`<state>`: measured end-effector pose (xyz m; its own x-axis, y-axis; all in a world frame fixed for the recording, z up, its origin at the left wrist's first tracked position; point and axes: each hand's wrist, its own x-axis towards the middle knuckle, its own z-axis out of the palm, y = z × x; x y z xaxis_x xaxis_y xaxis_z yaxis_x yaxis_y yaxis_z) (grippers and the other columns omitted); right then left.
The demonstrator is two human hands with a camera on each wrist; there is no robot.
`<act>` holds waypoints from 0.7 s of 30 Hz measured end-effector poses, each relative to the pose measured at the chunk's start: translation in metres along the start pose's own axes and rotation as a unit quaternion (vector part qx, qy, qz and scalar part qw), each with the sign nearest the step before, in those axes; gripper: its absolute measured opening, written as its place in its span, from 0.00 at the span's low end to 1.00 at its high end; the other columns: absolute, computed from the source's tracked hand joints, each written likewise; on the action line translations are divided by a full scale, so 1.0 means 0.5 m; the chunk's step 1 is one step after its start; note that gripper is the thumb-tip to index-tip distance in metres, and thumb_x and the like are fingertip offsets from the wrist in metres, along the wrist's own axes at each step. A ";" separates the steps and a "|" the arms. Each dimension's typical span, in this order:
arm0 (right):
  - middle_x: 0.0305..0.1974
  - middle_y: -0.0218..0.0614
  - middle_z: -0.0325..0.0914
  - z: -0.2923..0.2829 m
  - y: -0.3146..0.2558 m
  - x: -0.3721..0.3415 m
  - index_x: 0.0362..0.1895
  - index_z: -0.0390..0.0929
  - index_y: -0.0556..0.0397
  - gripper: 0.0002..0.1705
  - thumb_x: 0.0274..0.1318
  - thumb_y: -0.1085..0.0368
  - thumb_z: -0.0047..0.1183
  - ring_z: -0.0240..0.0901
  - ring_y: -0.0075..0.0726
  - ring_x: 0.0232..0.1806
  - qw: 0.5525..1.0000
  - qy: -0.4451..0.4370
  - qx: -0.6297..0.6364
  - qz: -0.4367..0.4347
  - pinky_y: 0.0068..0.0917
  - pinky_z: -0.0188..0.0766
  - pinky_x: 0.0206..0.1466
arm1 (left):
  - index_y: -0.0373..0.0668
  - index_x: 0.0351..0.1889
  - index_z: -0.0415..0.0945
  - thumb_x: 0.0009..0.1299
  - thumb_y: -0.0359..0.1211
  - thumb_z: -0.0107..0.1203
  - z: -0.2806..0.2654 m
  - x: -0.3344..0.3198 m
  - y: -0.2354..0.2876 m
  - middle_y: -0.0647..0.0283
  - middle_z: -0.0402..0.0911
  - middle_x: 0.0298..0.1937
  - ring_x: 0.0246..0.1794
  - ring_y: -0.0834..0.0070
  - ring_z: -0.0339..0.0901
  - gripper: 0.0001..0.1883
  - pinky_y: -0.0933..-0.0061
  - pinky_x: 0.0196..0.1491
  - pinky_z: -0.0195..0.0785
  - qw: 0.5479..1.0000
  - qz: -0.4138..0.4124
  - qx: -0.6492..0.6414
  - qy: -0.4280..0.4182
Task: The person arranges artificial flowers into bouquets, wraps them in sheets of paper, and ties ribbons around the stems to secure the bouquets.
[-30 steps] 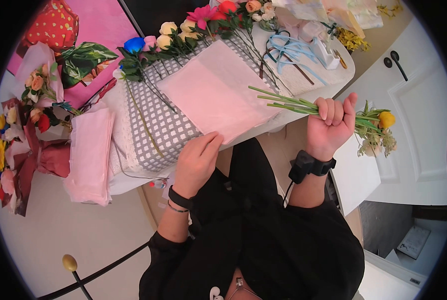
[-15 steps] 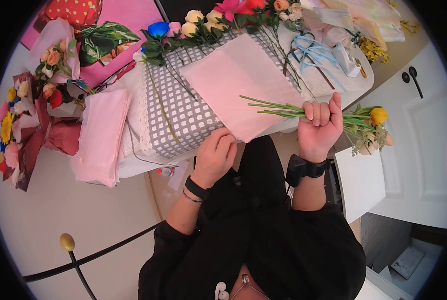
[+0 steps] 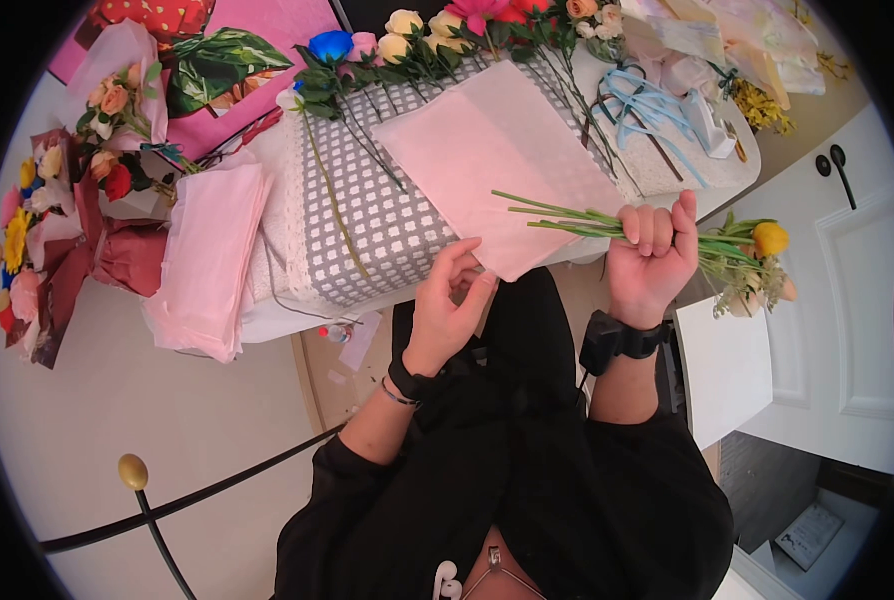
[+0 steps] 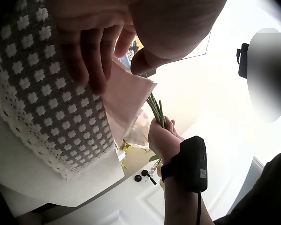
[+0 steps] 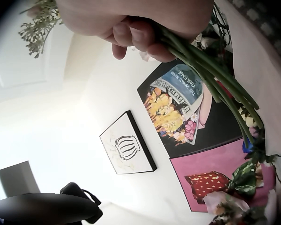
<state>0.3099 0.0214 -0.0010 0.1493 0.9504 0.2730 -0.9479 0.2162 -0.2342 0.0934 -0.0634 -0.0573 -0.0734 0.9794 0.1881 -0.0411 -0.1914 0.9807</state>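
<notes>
My right hand grips a small bunch of flowers by its green stems. A yellow bloom and small pale blossoms stick out on the right side of the fist, while the cut ends point left over a pink wrapping sheet. That sheet lies slantwise on the table, with its near corner hanging past the front edge. At this corner is my left hand, fingers loosely bent and thumb apart. In the left wrist view the sheet's corner shows just beyond the spread thumb and fingers.
A folded pile of pink sheets lies at the table's left end, beside wrapped bouquets. Single-stem flowers line the back of the checked cloth. Blue ribbon and a white tape dispenser sit at the right.
My left hand has come away from its hold at the sheet's near corner, and its fingers have spread. The right hand keeps holding the flowers. The head view has shifted.
</notes>
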 end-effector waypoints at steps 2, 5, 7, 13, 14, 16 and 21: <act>0.13 0.21 0.45 -0.004 0.009 -0.005 0.47 0.78 0.49 0.13 0.69 0.69 0.38 0.44 0.22 0.16 1.000 -0.002 0.003 0.009 0.26 0.54 0.28 | 0.33 0.61 0.67 0.72 0.23 0.53 0.000 0.002 -0.002 0.59 0.80 0.45 0.41 0.74 0.80 0.19 0.76 0.48 0.72 1.000 0.002 -0.004 -0.004; 0.13 0.21 0.44 -0.009 0.024 -0.012 0.48 0.78 0.49 0.14 0.69 0.69 0.38 0.45 0.22 0.16 0.999 0.008 0.016 0.037 0.26 0.55 0.28 | 0.32 0.61 0.69 0.73 0.23 0.53 -0.008 0.009 -0.017 0.59 0.79 0.47 0.43 0.73 0.81 0.19 0.75 0.50 0.72 0.999 0.007 0.049 -0.016; 0.13 0.21 0.44 -0.013 0.029 -0.015 0.48 0.77 0.48 0.14 0.69 0.69 0.38 0.45 0.22 0.16 0.999 0.020 0.001 0.040 0.26 0.55 0.28 | 0.31 0.60 0.72 0.73 0.23 0.52 -0.010 0.009 -0.022 0.58 0.80 0.49 0.46 0.72 0.82 0.17 0.74 0.51 0.72 0.996 0.006 0.082 -0.022; 0.13 0.20 0.44 -0.013 0.032 -0.013 0.48 0.77 0.49 0.14 0.69 0.69 0.38 0.44 0.22 0.16 0.999 0.020 0.001 0.041 0.26 0.55 0.28 | 0.31 0.60 0.72 0.73 0.24 0.53 0.000 0.023 -0.003 0.59 0.82 0.45 0.45 0.75 0.81 0.18 0.75 0.49 0.73 0.990 -0.080 -0.118 -0.006; 0.13 0.20 0.44 -0.012 0.034 -0.015 0.48 0.77 0.49 0.14 0.69 0.69 0.38 0.44 0.22 0.16 0.999 0.022 0.001 0.042 0.26 0.55 0.28 | 0.31 0.60 0.72 0.73 0.24 0.53 0.003 0.026 0.001 0.59 0.82 0.45 0.45 0.75 0.81 0.18 0.75 0.49 0.73 0.990 -0.081 -0.118 -0.004; 0.13 0.21 0.44 -0.009 0.037 -0.019 0.45 0.78 0.48 0.12 0.69 0.69 0.40 0.43 0.22 0.15 0.998 0.039 -0.012 0.046 0.25 0.53 0.27 | 0.32 0.60 0.73 0.72 0.24 0.54 0.012 0.029 0.004 0.61 0.81 0.43 0.42 0.77 0.80 0.18 0.77 0.48 0.73 0.985 -0.097 -0.138 0.024; 0.13 0.20 0.44 -0.012 0.040 -0.024 0.45 0.78 0.47 0.12 0.68 0.69 0.40 0.43 0.21 0.15 0.998 0.045 -0.017 0.052 0.24 0.53 0.26 | 0.32 0.58 0.75 0.71 0.23 0.55 0.004 0.029 -0.011 0.62 0.81 0.42 0.39 0.78 0.79 0.17 0.78 0.48 0.72 0.983 -0.104 -0.151 0.014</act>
<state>0.2906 0.0155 -0.0145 0.0775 0.9839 0.1612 -0.9497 0.1221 -0.2885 0.0944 -0.0479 -0.0600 -0.0587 0.9981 -0.0203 -0.3509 -0.0016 0.9364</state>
